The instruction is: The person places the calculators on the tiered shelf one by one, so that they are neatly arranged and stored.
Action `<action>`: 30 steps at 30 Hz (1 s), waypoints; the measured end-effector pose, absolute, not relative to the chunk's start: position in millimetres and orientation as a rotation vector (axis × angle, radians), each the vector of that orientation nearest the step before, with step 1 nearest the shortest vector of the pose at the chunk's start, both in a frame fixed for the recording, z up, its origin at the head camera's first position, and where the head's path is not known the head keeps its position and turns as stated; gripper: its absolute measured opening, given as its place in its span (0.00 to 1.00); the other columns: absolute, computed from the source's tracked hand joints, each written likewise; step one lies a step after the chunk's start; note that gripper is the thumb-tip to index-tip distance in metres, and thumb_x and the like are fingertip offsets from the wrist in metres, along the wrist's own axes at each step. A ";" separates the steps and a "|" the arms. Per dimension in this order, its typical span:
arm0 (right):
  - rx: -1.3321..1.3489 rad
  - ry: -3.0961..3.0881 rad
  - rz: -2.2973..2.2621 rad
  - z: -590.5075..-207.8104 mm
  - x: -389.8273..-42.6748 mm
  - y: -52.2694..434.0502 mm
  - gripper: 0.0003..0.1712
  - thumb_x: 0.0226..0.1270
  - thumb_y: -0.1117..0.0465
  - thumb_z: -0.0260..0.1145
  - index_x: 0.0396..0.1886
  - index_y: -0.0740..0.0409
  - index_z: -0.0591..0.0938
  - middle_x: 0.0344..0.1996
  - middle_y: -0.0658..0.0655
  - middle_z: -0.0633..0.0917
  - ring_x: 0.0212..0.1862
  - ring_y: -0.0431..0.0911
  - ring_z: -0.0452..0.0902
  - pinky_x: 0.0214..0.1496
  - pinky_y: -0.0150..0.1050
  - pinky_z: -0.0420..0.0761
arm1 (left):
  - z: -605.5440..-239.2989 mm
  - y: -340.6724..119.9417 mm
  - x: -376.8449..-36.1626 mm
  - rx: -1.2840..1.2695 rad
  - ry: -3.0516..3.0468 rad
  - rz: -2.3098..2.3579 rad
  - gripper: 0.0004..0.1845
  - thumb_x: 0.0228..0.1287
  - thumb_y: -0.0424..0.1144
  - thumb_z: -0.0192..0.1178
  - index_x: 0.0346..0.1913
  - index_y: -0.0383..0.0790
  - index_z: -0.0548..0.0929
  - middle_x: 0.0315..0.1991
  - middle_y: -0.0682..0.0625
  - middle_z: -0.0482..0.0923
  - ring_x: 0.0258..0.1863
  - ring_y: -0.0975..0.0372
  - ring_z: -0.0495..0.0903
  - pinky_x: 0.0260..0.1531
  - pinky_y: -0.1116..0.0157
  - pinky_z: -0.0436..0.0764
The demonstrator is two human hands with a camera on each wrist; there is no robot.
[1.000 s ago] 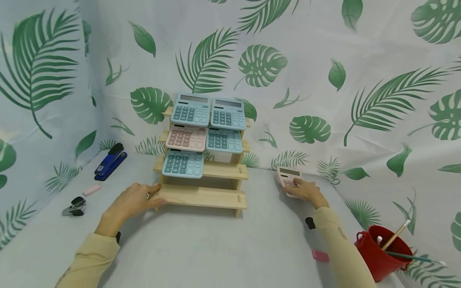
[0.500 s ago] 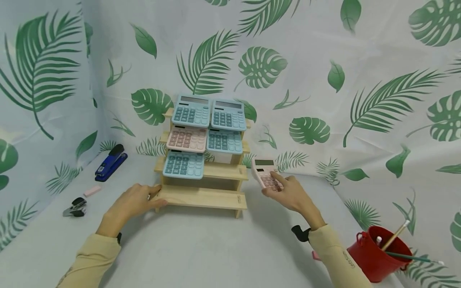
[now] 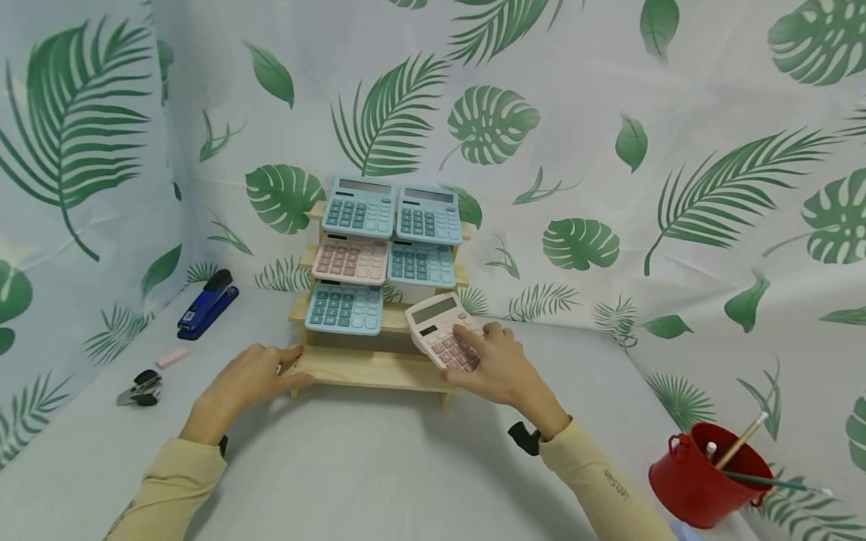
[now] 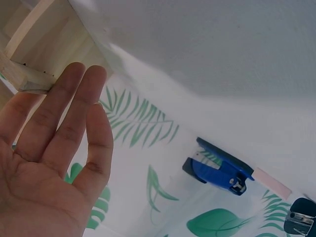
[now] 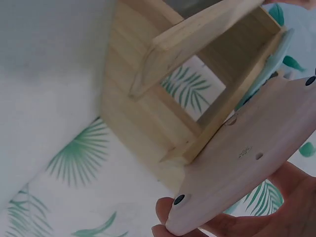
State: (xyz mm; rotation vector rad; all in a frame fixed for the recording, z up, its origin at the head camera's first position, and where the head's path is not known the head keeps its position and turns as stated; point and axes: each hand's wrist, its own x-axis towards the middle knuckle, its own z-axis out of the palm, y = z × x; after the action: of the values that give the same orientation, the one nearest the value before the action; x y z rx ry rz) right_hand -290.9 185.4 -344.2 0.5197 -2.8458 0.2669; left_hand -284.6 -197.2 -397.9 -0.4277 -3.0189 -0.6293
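A tiered wooden rack [image 3: 368, 368] stands against the backdrop, bearing several blue calculators [image 3: 358, 207] and a pink calculator [image 3: 350, 259]. At the left end of its lowest shelf, my left hand [image 3: 246, 379] grips the wood between thumb and index finger; the left wrist view shows its other fingers extended beside the rack's end. My right hand [image 3: 497, 364] holds another pink calculator [image 3: 440, 319] by its edges, tilted, in front of the rack's right side. From the right wrist, that held calculator's underside [image 5: 247, 153] shows close to a shelf edge; whether they touch, I cannot tell.
On the left lie a blue stapler [image 3: 207, 304], a pink eraser-like block [image 3: 172, 358] and a black-and-silver staple remover [image 3: 143, 388]. A red bucket [image 3: 697, 481] holding pencils stands at the right. Leaf-printed cloth [image 3: 588, 150] forms the back and sides.
My right hand has lifted the pink calculator off the table and carried it left to the rack's right side, tilting it. My left hand has stayed at the rack's end.
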 end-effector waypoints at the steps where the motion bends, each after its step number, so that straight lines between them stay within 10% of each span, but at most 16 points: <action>1: 0.527 -2.833 0.252 -344.4 -292.4 180.4 0.44 0.53 0.30 0.65 0.69 0.43 0.76 0.57 0.74 0.76 0.52 0.65 0.73 0.49 0.60 0.76 | -398.2 -196.9 -284.7 -0.426 -3.019 -0.627 0.43 0.61 0.63 0.65 0.68 0.32 0.75 0.59 0.25 0.76 0.32 0.55 0.75 0.32 0.59 0.73; 30: 0.060 -2.990 0.177 -341.4 -328.6 84.0 0.53 0.69 0.22 0.43 0.76 0.57 0.65 0.67 0.81 0.66 0.69 0.71 0.59 0.67 0.57 0.71 | -398.3 -194.5 -282.7 -0.451 -2.991 -0.606 0.40 0.62 0.61 0.65 0.67 0.33 0.76 0.56 0.25 0.79 0.30 0.57 0.75 0.33 0.57 0.77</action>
State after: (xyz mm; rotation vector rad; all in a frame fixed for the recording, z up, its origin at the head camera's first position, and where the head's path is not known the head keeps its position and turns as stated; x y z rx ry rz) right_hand -328.6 84.0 -341.4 0.0595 -2.9903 0.1771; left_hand -282.7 -194.5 -398.3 -0.4506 -2.9915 -0.6061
